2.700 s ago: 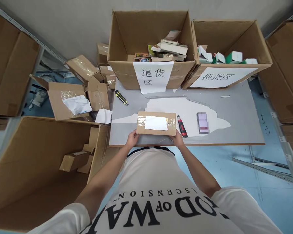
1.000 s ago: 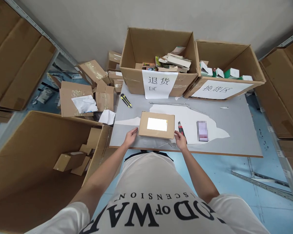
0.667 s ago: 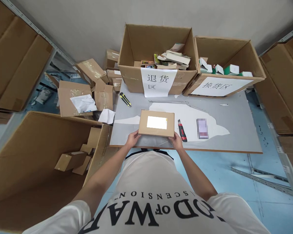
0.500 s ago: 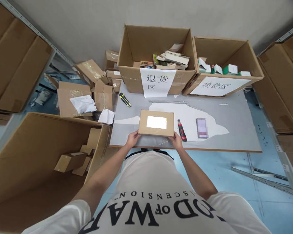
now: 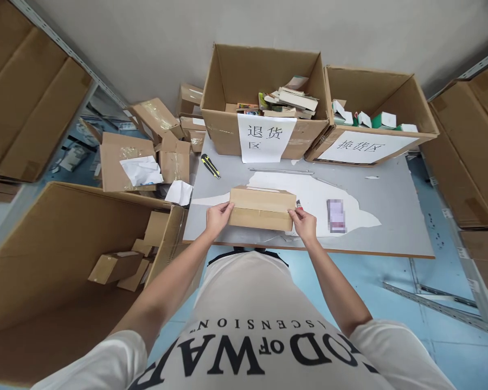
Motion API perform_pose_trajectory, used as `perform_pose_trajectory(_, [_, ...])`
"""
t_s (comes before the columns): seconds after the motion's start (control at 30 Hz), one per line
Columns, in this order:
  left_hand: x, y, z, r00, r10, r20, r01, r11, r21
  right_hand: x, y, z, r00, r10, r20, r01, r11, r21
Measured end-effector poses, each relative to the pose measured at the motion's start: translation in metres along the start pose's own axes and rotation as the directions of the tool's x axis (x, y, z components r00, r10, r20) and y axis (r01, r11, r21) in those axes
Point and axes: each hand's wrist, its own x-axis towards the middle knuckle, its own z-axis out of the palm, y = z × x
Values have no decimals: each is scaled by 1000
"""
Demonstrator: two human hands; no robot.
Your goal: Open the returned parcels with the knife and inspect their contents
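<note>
A small brown cardboard box [image 5: 262, 210] is held between my two hands above the front of the grey table. It is tilted, so a long taped side faces me and its white label shows only as a thin strip along the far top. My left hand [image 5: 218, 218] grips the box's left end with the fingers closed on it. At the right end, my right hand [image 5: 304, 223] pinches the lower corner. Just behind that hand, a red and black utility knife [image 5: 299, 205] lies mostly hidden. A purple, blurred packet [image 5: 336, 216] rests farther right.
A yellow and black utility knife [image 5: 210, 166] lies at the table's left. Behind stand a large carton of books [image 5: 223, 132] and another carton [image 5: 425, 116] with green-white boxes. A deep carton [image 5: 36, 260] holding small boxes stands at left, below opened boxes [image 5: 126, 146].
Both hands have raised and tipped the box, turning its labelled top away and its taped side toward me. My right hand has shifted right, now covering most of the red knife.
</note>
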Motion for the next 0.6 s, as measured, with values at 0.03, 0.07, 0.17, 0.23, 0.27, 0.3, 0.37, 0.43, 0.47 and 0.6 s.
perform_pose_trajectory(0.03, [3, 2, 0, 1000, -10, 4, 10, 999, 31, 3, -1, 0, 1000, 5, -9, -5, 1000, -12])
perform_pose_trajectory(0.07, [4, 2, 0, 1000, -19, 15, 18, 998, 57, 5, 0, 1, 1000, 9, -9, -10, 1000, -28])
perform_pose_trajectory(0.17, [5, -4, 4, 997, -43, 65, 39, 997, 62, 10, 5, 4, 999, 37, 14, -36, 997, -66])
perform_pose_trajectory(0.23, [3, -12, 7, 994, -57, 94, 59, 998, -14, 11, 9, 6, 998, 57, 19, -56, 997, -50])
perform_pose_trajectory(0.27, [2, -16, 8, 992, -62, 112, 70, 995, -72, 12, 10, 7, 998, 65, 16, -64, 997, -36])
perform_pose_trajectory(0.3, [1, -20, 9, 989, -63, 131, 81, 988, -135, 13, 12, 8, 998, 68, 12, -68, 997, -24])
perform_pose_trajectory(0.37, [0, -25, 10, 982, -64, 176, 108, 962, -252, 15, 15, 10, 997, 71, 5, -71, 997, -15])
perform_pose_trajectory(0.43, [-1, -26, 11, 974, -82, 209, 150, 930, -334, 18, 18, 12, 996, 87, -2, -87, 996, -3])
perform_pose_trajectory(0.47, [-1, -26, 11, 972, -100, 214, 174, 917, -360, 19, 19, 13, 995, 102, -4, -102, 995, 14])
perform_pose_trajectory(0.6, [-2, -25, 12, 969, -154, 194, 222, 884, -411, 19, 26, 18, 989, 143, -20, -140, 984, 110])
